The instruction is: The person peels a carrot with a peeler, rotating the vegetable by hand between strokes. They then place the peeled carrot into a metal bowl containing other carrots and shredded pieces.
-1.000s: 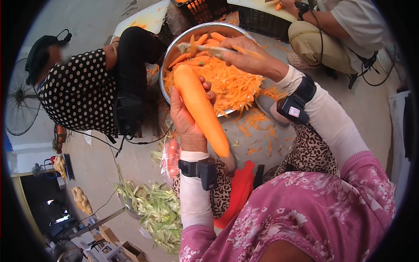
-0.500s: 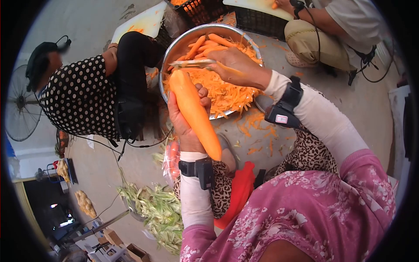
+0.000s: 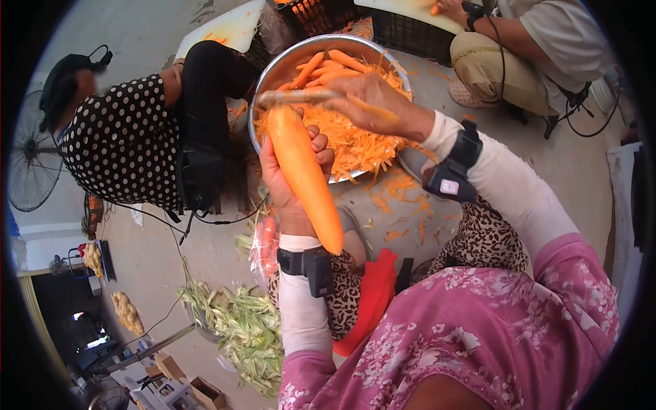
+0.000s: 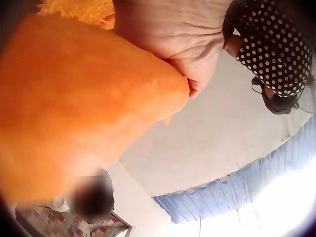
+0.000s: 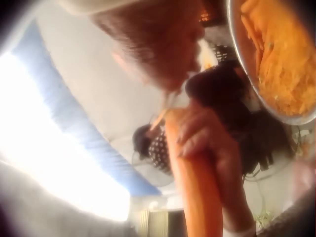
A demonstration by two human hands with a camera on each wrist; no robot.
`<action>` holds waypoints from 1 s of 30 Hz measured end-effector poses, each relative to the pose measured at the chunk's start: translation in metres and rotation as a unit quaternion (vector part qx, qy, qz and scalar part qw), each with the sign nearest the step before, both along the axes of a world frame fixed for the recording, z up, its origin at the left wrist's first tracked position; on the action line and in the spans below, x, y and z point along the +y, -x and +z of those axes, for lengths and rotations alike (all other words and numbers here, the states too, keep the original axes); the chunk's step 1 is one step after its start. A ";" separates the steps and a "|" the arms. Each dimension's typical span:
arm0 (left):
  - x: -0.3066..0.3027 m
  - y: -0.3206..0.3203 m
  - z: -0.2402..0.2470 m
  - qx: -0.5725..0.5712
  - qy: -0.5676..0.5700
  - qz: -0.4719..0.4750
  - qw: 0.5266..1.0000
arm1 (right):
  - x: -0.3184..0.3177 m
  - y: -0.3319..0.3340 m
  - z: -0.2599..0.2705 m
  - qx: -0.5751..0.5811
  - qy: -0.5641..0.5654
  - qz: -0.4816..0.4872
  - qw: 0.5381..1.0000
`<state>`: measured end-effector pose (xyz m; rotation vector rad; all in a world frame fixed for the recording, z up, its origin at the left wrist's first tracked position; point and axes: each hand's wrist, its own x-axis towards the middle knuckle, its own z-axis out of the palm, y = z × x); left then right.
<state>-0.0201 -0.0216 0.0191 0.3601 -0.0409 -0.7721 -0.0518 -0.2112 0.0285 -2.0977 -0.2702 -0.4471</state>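
Observation:
My left hand (image 3: 279, 183) grips a large peeled orange carrot (image 3: 305, 181), thumb on one side and fingertips curled over the other. The carrot slants, its thick end toward the basin and its narrow end over my left wrist. My right hand (image 3: 374, 104) holds a peeler (image 3: 295, 97), blurred, right at the carrot's thick end. In the right wrist view a thin strip hangs by the top of the carrot (image 5: 200, 197). Beneath both hands, a metal basin (image 3: 258, 130) contains carrot peelings (image 3: 365, 140) and several whole carrots (image 3: 342, 60).
Peelings (image 3: 393, 198) litter the floor. A bag of carrots (image 3: 265, 249) lies by my left forearm, near a heap of green husks (image 3: 239, 335). A person in polka dots (image 3: 126, 140) sits to the left; another person (image 3: 506, 61) crouches at the upper right. Black crates (image 3: 410, 42) stand beyond the basin.
My right hand and the peeler came down from above the basin to the carrot's thick end, then shifted slightly left. The left hand keeps its grip, and the carrot's narrow end has moved slightly left.

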 end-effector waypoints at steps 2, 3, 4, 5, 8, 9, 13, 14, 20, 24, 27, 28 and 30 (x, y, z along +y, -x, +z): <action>-0.002 0.004 0.010 -0.079 0.011 -0.049 0.996 | -0.017 -0.014 -0.021 0.026 0.084 -0.047 0.995; -0.004 0.003 0.013 -0.081 0.010 -0.055 0.995 | -0.021 -0.019 -0.023 0.056 0.164 -0.092 0.981; -0.005 0.003 0.013 -0.066 0.014 -0.049 0.996 | -0.027 -0.024 -0.024 0.006 0.170 -0.088 0.981; -0.007 0.003 0.012 -0.053 0.024 -0.036 0.998 | -0.031 -0.026 -0.025 0.006 0.178 -0.079 0.981; -0.008 -0.003 0.012 -0.012 0.012 -0.018 1.000 | -0.028 -0.021 -0.008 0.110 0.050 -0.076 0.990; -0.009 -0.003 0.012 -0.012 0.012 -0.020 1.000 | -0.022 -0.018 -0.008 0.109 0.050 -0.078 0.990; -0.011 -0.008 0.006 0.051 -0.031 0.035 0.998 | -0.009 -0.017 -0.005 0.029 -0.002 -0.039 0.999; -0.010 -0.010 0.003 0.067 -0.035 0.038 0.996 | -0.008 -0.016 -0.002 0.065 0.000 -0.042 0.997; -0.011 -0.018 0.009 0.015 -0.005 0.065 0.998 | -0.003 -0.033 -0.011 -0.173 0.092 -0.106 0.975; -0.009 -0.022 0.023 0.074 -0.054 0.103 0.990 | -0.027 -0.037 -0.036 0.043 0.291 -0.109 0.950; 0.004 -0.032 0.014 0.067 -0.088 0.126 0.986 | -0.022 -0.042 -0.034 0.156 0.325 -0.137 0.923; 0.007 -0.034 0.013 0.071 -0.083 0.134 0.985 | -0.022 -0.046 -0.027 0.113 0.254 -0.190 0.942; 0.009 -0.035 0.013 0.076 -0.118 0.151 0.979 | -0.034 -0.059 -0.056 0.035 0.267 -0.158 0.950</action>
